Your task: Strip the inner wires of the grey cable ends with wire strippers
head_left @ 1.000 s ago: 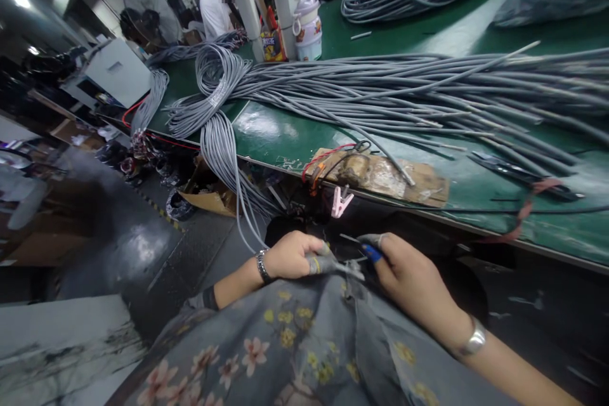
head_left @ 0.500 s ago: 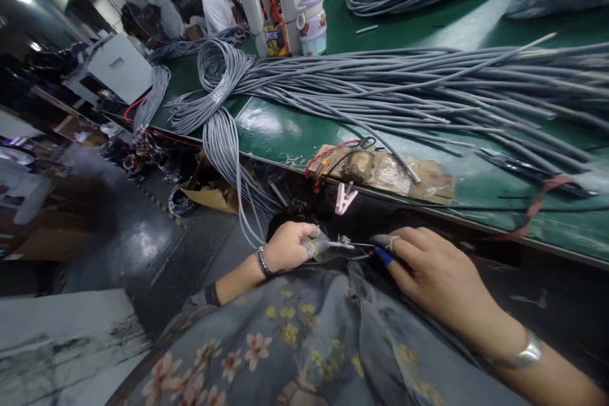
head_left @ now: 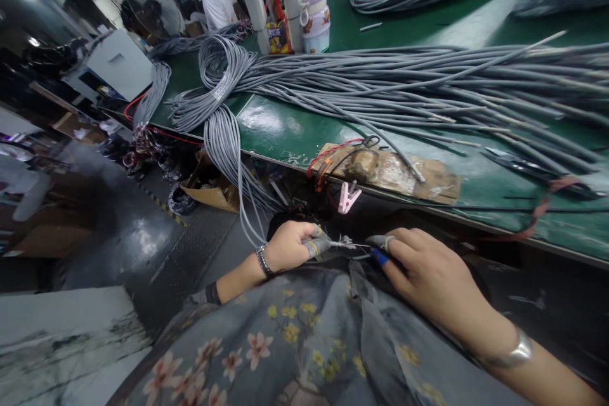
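Note:
My left hand (head_left: pixel 292 246) pinches a grey cable near its stripped end (head_left: pixel 343 242), where frayed strands and thin wires stick out to the right. Grey finger covers are on its thumb and finger. Close by, my right hand (head_left: pixel 419 260) has its thumb and finger closed on the thin wire tips; a grey cover and a blue wrap show on those fingers. The wires stretch between the two hands, just above my floral apron (head_left: pixel 290 342). Beyond the hands a pink clip (head_left: pixel 349 198) hangs at the bench edge.
On the green bench (head_left: pixel 271 124) lies a long bundle of grey cables (head_left: pixel 342 76). A taped wooden board (head_left: pixel 404 174) sits at its front edge, with pliers (head_left: pixel 533 168) to the right. A lidded bottle (head_left: pixel 315 19) stands behind. A person (head_left: pixel 217 0) is at the far left.
My right hand has shifted very slightly left, closer to the cable end. The left hand keeps its pinch on the cable, and the view has moved a little.

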Available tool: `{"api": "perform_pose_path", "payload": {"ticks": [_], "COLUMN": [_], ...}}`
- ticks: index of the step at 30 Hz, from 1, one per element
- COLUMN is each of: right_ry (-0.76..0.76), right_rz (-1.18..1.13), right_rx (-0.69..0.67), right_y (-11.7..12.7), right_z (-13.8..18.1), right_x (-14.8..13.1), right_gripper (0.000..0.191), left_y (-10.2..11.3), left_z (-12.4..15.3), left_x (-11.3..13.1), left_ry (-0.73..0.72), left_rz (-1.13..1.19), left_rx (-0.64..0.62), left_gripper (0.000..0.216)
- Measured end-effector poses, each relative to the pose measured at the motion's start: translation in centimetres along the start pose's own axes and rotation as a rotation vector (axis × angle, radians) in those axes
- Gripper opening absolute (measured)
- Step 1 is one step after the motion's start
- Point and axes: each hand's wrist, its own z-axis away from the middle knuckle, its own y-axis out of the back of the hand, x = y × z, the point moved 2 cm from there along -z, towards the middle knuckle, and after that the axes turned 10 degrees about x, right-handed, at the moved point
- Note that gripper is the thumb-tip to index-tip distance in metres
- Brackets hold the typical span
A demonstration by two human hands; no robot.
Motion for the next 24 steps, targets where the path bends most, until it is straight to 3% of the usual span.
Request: {"api": "perform_pose_path", "payload": {"ticks": [12,15,19,22,24], "right_ry": [-0.025,-0.197,-0.556,-0.853,-0.944], "right_rz": [-0.083,-0.253,-0.628,-0.78,-0.797], "right_rx": [-0.005,-0.052,-0.13,0.026,0.126], "right_y": [-0.5,-1.0,-2.2,-2.2,-1.8], "right_z": [-0.3,-0.2,0.2,0.5,0.5], "right_x": [-0.5,-0.4,-0.1,0.8,1.4], "right_gripper": [0.018,0.019,0.026,0.034,0.036], "left_y": [-0.2,0.0,-0.4,-1.2,-1.5], "left_z": [0.0,-0.1,-0.1,0.2,0.3], "left_x": [-0.5,-0.5,-0.1,0.0,-0.2], "left_ry": [-0.014,-0.008,-0.013,-0.029,-0.012], "left_rz": [-0.045,-0.054,-0.175,-0.431,-0.465], "left_rx": [-0.023,-0.03,-0.078,-0.155,-0.14], "left_gripper": [0.028,0.028,0.026,0.018,0.016]}}
